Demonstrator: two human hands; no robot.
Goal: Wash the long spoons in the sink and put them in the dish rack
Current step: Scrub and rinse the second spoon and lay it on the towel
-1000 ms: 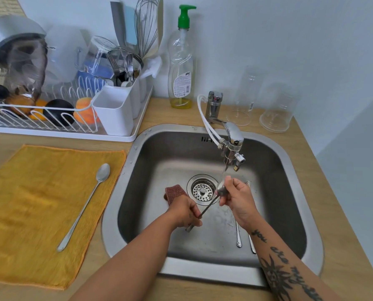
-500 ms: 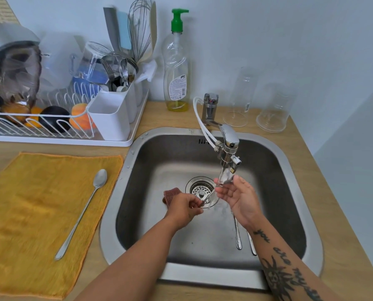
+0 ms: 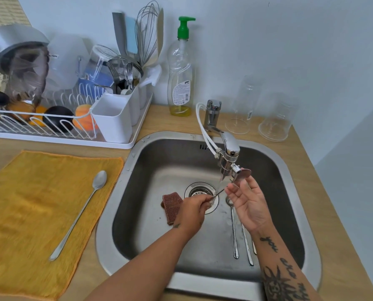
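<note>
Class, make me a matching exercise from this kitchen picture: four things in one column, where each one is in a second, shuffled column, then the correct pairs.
Things
1. spoon under the tap
2. dry spoon
3. scrubbing pad
4. soap bottle

Places
A. standing on the counter by the wall
B. lying on the yellow cloth
C. held in the left hand
D. lying on the sink floor beside the drain

Pairs: 1-C, 2-B, 3-D, 4-A

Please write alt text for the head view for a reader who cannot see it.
A left hand holds a long spoon under the tap over a steel sink, the right hand open beside it. More spoons lie in the basin; another spoon rests on a yellow cloth.
</note>
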